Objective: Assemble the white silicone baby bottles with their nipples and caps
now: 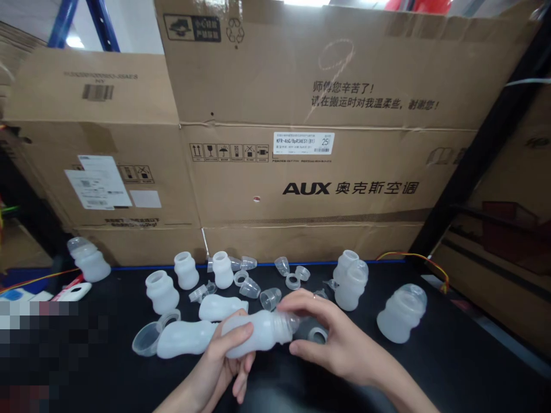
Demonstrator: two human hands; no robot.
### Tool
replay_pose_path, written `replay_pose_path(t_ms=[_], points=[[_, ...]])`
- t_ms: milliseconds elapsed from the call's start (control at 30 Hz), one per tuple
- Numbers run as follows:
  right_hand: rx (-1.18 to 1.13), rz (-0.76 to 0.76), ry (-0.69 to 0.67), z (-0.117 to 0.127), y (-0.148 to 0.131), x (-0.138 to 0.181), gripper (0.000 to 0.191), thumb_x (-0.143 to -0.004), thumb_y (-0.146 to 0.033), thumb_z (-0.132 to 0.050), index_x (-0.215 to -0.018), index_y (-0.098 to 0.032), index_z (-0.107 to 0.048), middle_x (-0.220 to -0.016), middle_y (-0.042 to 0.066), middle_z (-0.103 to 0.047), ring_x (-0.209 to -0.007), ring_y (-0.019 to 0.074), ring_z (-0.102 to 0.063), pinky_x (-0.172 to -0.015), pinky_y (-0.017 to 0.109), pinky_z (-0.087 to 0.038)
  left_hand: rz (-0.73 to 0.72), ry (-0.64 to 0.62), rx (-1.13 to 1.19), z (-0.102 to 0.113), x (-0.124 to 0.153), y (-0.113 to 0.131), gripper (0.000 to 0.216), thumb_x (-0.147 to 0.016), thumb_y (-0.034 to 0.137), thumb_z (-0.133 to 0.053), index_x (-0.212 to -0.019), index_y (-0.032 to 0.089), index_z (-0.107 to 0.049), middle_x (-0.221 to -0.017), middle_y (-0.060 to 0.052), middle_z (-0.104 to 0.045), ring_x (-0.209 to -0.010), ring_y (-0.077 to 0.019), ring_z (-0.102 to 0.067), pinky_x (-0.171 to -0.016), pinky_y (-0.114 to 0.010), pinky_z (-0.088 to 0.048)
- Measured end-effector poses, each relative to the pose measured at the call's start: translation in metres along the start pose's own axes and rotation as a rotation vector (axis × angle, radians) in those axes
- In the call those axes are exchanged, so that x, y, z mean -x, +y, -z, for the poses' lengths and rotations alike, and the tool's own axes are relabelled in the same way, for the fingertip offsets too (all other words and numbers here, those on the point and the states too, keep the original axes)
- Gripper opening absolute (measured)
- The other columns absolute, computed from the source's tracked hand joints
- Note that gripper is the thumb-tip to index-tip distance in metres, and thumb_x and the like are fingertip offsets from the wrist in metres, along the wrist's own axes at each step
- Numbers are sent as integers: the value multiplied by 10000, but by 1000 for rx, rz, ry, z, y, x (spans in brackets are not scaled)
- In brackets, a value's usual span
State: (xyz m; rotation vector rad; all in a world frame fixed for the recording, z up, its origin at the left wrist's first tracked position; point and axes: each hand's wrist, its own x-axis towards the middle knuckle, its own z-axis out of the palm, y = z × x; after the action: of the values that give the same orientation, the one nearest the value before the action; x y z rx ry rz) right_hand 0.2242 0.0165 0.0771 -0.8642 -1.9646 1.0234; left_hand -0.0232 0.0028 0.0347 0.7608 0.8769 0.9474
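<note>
My left hand point(228, 350) is wrapped round the body of a whitish translucent baby bottle point(253, 335), which lies nearly level with its top pointing right. On that top sits a clear ring with a nipple point(284, 327). My right hand point(322, 330) curls over this end, fingertips on the ring's upper side and thumb by its lower edge; the nipple is partly covered. Behind my left hand, another bottle point(185, 338) lies on its side, near a clear cap point(146, 338). A further bottle point(221, 308) lies just beyond the held one.
Open bottles point(162, 291) stand at the left and back. Loose clear caps point(270, 298) and rings point(293, 281) are scattered mid-table. Capped bottles stand right point(402, 312) and far left point(89, 259). Large cardboard point(301, 212) walls the back of the black table point(344, 390).
</note>
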Motion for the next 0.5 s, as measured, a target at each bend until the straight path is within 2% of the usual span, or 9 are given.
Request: replay_pose_path(t_ms=[67, 133, 200, 267, 300, 400, 433, 500], points=[[93, -76, 28, -3, 0, 0, 311, -876, -415, -813, -1122, -240, -736, -1001, 45, -693, -914, 231, -640, -881, 386, -546, -28, -38, -32, 2, -3, -1, 381, -858, 521, -748, -941, 230, -516, -520, 34, -642, -303, -80, -448, -335, -168, -432], [150, -173, 59, -7, 2, 0, 353, -857, -487, -820, -1078, -224, -740, -894, 35, -677, -829, 227, -627, -807, 375, -550, -76, -73, -75, 4, -5, 0, 384, -849, 511, -764, -883, 229, -505, -523, 25, -649, -315, -84, -478, -351, -168, -440], [101, -182, 42, -10, 4, 1, 580, -785, -481, -889, -1272, -249, -678, -1069, 62, -699, -945, 256, -652, -892, 403, -556, -115, -95, -95, 6, -6, 2, 402, -851, 532, -762, -875, 229, -500, -546, 14, -669, -328, -91, -506, -364, -174, -449], [-7, -96, 16, -12, 4, 2, 840, -744, -390, -933, -1472, -305, -522, -1303, 80, -649, -1124, 275, -640, -1023, 428, -525, -129, -101, -87, 7, -6, 4, 413, -862, 561, -745, -896, 230, -501, -575, 5, -686, -335, -95, -518, -372, -182, -454], [-50, -41, 12, -13, 3, 2, 815, -780, -343, -906, -1486, -318, -501, -1345, 80, -632, -1155, 265, -638, -1051, 425, -515, -129, -100, -82, 7, -5, 6, 416, -865, 570, -739, -897, 230, -501, -578, 4, -685, -337, -96, -520, -374, -183, -453], [-62, 42, 79, -16, 1, 1, 406, -938, -269, -727, -1332, -286, -633, -1219, 79, -690, -1040, 226, -689, -990, 398, -554, -122, -85, -85, 6, -4, 8, 426, -855, 575, -750, -881, 226, -509, -574, 5, -673, -344, -93, -511, -382, -185, -450], [-42, 37, 109, -17, 2, 0, 369, -952, -274, -708, -1316, -280, -645, -1198, 82, -702, -1026, 228, -698, -980, 399, -562, -117, -79, -82, 6, -4, 7, 434, -850, 587, -752, -874, 227, -511, -572, 5, -669, -342, -93, -503, -380, -188, -444], [9, 17, 145, -21, 10, -2, 448, -935, -315, -740, -1365, -286, -620, -1221, 93, -711, -1069, 251, -702, -1009, 417, -558, -114, -62, -70, 7, -5, 3, 458, -828, 617, -766, -867, 228, -527, -568, 8, -658, -349, -90, -481, -378, -185, -419]])
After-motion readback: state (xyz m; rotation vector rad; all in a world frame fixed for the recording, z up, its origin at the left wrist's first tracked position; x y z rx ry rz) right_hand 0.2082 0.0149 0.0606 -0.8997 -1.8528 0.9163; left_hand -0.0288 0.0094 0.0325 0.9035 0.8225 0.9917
